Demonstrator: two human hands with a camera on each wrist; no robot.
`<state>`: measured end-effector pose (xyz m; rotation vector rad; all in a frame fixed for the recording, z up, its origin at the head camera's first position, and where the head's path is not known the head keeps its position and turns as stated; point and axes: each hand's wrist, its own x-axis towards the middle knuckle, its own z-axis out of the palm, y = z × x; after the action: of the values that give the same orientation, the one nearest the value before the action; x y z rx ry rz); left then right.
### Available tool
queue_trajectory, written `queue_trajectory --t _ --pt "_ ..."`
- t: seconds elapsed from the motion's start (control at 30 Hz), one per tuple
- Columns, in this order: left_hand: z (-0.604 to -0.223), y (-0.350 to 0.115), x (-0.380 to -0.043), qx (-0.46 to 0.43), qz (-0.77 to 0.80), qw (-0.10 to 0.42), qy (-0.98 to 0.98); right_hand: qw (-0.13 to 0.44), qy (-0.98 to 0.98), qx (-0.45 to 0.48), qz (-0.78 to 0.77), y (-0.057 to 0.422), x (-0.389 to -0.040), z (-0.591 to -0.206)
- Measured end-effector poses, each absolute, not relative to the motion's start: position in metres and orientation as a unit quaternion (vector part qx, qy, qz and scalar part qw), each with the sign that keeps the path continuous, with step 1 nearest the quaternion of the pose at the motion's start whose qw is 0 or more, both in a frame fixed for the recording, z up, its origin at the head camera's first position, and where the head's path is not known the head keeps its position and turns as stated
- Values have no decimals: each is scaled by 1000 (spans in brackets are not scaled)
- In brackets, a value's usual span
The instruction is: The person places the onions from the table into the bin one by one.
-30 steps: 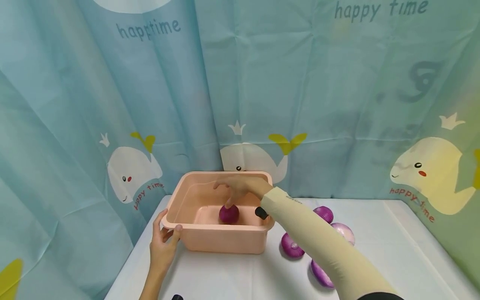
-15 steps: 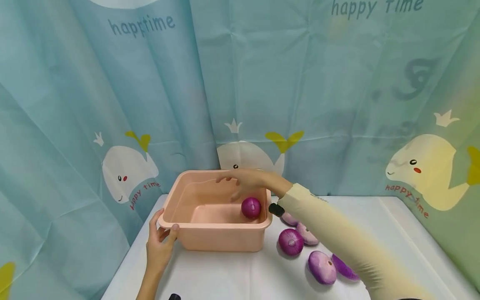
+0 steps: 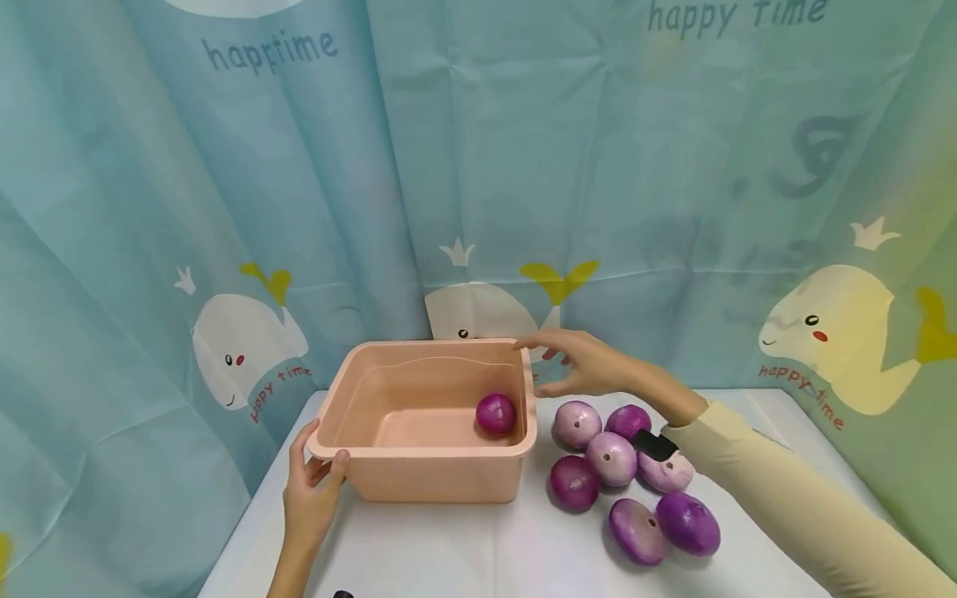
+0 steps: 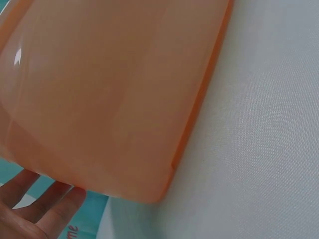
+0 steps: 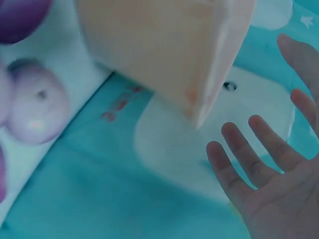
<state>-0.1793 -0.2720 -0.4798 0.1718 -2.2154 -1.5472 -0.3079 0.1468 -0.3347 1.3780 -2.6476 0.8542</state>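
1. We see seven loose onions point(image 3: 612, 458) on the tabletop point(image 3: 419, 556), right of the tub point(image 3: 434, 479). They lie below our right hand point(image 3: 591, 363) and mostly toward us; that hand is the nearer.
2. The tub's long axis runs left to right; one onion point(image 3: 496, 414) sits inside, near the right wall.
3. Our right hand hangs empty by the right rim, fingers parted and pointing left, its sleeved arm point(image 3: 807, 507) slanting in from the right.
4. Our left hand point(image 3: 308, 507) grips the tub's near left corner.
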Motion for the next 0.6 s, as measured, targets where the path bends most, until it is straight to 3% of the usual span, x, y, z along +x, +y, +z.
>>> queue_trajectory --t 0.6 --pt "-481 -270 -180 75 -558 217 -798 40 -875 376 303 260 -262 -375"
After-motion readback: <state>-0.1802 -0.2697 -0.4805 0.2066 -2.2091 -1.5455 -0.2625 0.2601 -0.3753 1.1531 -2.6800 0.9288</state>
